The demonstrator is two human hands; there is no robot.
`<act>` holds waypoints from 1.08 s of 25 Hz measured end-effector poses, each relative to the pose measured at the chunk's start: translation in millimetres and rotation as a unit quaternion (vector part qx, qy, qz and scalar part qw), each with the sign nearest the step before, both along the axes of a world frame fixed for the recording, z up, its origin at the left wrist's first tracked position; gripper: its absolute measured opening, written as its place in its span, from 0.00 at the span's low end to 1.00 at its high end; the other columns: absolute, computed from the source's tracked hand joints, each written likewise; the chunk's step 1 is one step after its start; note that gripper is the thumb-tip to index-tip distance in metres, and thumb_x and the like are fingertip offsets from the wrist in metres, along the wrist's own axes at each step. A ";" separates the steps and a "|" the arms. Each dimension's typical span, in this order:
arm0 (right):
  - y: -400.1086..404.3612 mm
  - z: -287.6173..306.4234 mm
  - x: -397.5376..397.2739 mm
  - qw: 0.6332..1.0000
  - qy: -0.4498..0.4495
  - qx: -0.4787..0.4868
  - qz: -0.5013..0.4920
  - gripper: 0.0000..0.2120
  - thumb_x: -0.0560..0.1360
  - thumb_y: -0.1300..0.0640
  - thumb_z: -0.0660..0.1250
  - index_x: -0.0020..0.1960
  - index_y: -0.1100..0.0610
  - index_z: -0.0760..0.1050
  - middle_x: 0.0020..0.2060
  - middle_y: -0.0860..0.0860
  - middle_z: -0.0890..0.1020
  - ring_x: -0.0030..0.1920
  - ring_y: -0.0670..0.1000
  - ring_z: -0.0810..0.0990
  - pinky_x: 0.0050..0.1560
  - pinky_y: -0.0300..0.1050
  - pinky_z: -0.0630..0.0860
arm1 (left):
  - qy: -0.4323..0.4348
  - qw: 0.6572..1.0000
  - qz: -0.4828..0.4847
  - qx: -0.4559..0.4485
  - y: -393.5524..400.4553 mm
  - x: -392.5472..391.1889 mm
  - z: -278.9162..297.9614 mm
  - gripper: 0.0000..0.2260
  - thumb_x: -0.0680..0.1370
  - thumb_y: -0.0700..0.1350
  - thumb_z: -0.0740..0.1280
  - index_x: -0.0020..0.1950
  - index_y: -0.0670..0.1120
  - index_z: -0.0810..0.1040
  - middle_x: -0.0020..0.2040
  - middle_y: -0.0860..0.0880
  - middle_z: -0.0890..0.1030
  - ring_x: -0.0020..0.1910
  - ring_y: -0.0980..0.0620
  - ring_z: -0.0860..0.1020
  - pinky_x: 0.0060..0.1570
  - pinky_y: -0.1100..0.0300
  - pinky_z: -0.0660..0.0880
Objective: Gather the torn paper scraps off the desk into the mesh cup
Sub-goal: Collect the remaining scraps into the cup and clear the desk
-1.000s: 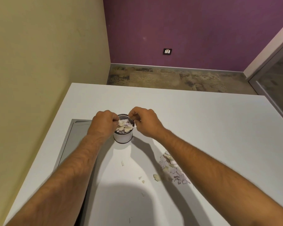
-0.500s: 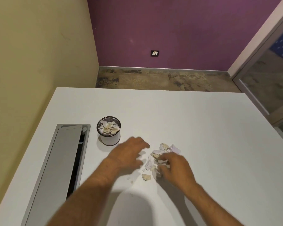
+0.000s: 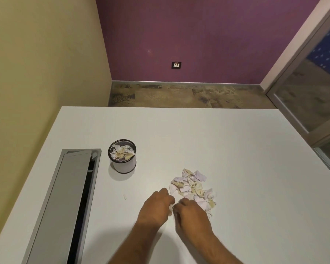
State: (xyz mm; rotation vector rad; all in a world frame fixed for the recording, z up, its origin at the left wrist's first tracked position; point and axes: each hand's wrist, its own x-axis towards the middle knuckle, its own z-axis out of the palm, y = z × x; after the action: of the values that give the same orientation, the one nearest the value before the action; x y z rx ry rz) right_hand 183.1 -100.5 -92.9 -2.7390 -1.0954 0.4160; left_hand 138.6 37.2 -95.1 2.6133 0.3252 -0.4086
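The mesh cup (image 3: 122, 156) is standing on the white desk (image 3: 236, 149) at about ten o'clock from the hands, well apart from them, and it is already holding a heap of torn pieces that reaches close to its rim, so part of the job is looking done. What is remaining is the main pile of paper scraps (image 3: 193, 187), lying at about one o'clock from the hands, plus a lone scrap (image 3: 125, 196) sitting off at nine o'clock between the hands and the cup. The left hand (image 3: 156, 206) and the right hand (image 3: 191, 212) are meeting knuckle to knuckle at the near edge of the pile, fingers curling down onto the desk with a bit of pale paper showing between them; whether either one is actually pinching a scrap I cannot tell, since the fingertips are hiding underneath. Judging by the pile's size, several more trips to the cup are probably lying ahead.
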 end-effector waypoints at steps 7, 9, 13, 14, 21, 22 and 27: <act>-6.5 1.1 0.4 0.991 0.084 0.084 -0.062 0.13 0.72 0.58 0.61 0.49 0.52 0.83 0.46 0.47 0.85 0.46 0.48 0.81 0.47 0.40 0.78 | -0.056 0.992 0.090 -0.076 -2.4 -24.1 -13.7 0.10 0.76 0.45 0.62 0.51 0.48 0.82 0.51 0.49 0.80 0.54 0.49 0.78 0.52 0.60 0.72; -7.5 5.9 2.4 0.983 0.112 0.109 -0.097 0.12 0.70 0.58 0.64 0.48 0.51 0.84 0.44 0.45 0.85 0.44 0.44 0.82 0.46 0.36 0.78 | -0.071 0.991 0.089 -0.076 -1.6 -31.5 -17.8 0.08 0.75 0.45 0.62 0.45 0.47 0.81 0.42 0.49 0.78 0.50 0.48 0.78 0.42 0.65 0.66; -8.3 21.7 11.9 0.958 0.179 0.174 -0.144 0.06 0.67 0.60 0.73 0.41 0.50 0.85 0.35 0.38 0.84 0.39 0.38 0.82 0.43 0.33 0.79 | -0.123 0.979 0.123 -0.110 1.4 -44.6 -19.2 0.03 0.72 0.45 0.63 0.42 0.46 0.74 0.35 0.45 0.75 0.42 0.46 0.76 0.35 0.60 0.63; -7.7 27.5 14.4 0.952 0.190 0.189 -0.150 0.06 0.67 0.61 0.75 0.40 0.50 0.85 0.34 0.38 0.84 0.38 0.37 0.82 0.41 0.32 0.78 | -0.138 0.974 0.134 -0.117 1.7 -46.8 -17.5 0.05 0.71 0.46 0.63 0.42 0.46 0.74 0.36 0.44 0.77 0.41 0.46 0.77 0.37 0.57 0.68; 40.3 90.2 38.8 0.908 0.241 0.306 -0.152 0.09 0.65 0.60 0.78 0.35 0.46 0.84 0.35 0.38 0.85 0.36 0.36 0.82 0.36 0.26 0.73 | -0.291 0.902 0.275 -0.159 35.6 -47.2 25.2 0.07 0.70 0.39 0.74 0.44 0.50 0.86 0.42 0.54 0.84 0.40 0.60 0.81 0.45 0.65 0.76; 54.9 98.4 42.8 0.909 0.238 0.314 -0.136 0.07 0.65 0.59 0.78 0.37 0.47 0.85 0.35 0.39 0.86 0.37 0.37 0.83 0.36 0.27 0.74 | -0.302 0.896 0.287 -0.154 47.4 -46.1 33.3 0.06 0.70 0.40 0.75 0.45 0.50 0.86 0.42 0.55 0.84 0.40 0.61 0.81 0.45 0.67 0.77; 143.9 117.4 59.7 0.941 0.160 0.299 -0.026 0.05 0.66 0.58 0.76 0.43 0.53 0.86 0.39 0.46 0.87 0.39 0.42 0.83 0.44 0.33 0.78 | -0.366 0.859 0.341 -0.108 115.3 -36.9 75.2 0.07 0.69 0.40 0.76 0.45 0.48 0.86 0.39 0.58 0.82 0.35 0.65 0.80 0.38 0.75 0.74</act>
State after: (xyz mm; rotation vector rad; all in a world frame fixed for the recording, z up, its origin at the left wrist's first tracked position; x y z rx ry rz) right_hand 242.8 43.4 24.6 -2.0754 -0.8783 0.4162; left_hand 101.7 152.5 -19.9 2.0411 0.8212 0.7311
